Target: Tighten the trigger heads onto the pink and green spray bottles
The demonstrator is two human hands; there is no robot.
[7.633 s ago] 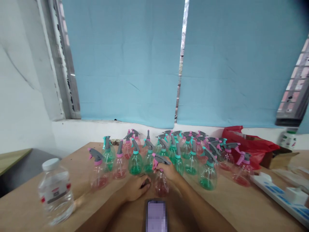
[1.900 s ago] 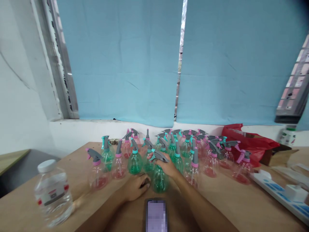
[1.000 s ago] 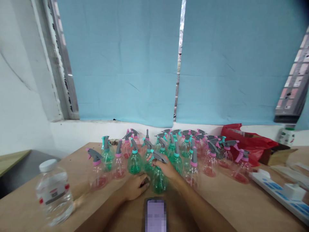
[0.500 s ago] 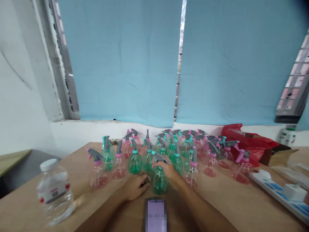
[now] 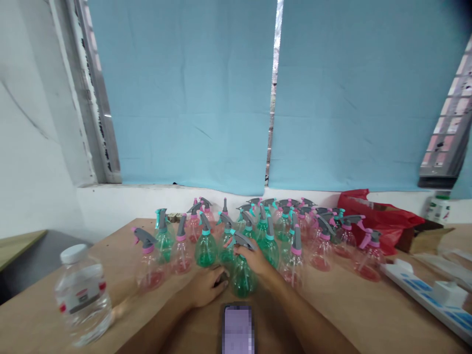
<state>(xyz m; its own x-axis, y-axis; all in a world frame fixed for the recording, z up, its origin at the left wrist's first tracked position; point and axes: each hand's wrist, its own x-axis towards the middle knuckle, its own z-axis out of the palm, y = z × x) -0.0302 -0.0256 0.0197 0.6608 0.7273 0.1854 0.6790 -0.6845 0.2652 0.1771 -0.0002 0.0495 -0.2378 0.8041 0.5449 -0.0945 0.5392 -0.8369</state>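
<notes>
My right hand (image 5: 253,258) is wrapped round the neck and grey trigger head of a green spray bottle (image 5: 243,280). That bottle stands upright at the front of the group, its grey and turquoise head pointing up to the left. On the tabletop just left of it rests my left hand (image 5: 209,286), fingers loosely bent, the thumb apart from them, and nothing visible between. Behind both hands are another green spray bottle (image 5: 205,248) and a pink spray bottle (image 5: 181,253). Another pink spray bottle (image 5: 294,268) is right of my right wrist.
Several more pink and green spray bottles crowd toward the wall. A water bottle (image 5: 83,295) stands at left. A phone (image 5: 238,327) lies in front. At right are a white power strip (image 5: 424,295), a red plastic bag (image 5: 383,216) and a cardboard box (image 5: 427,238).
My right hand and the green spray bottle have shifted very slightly left. My left hand stays in place on the table.
</notes>
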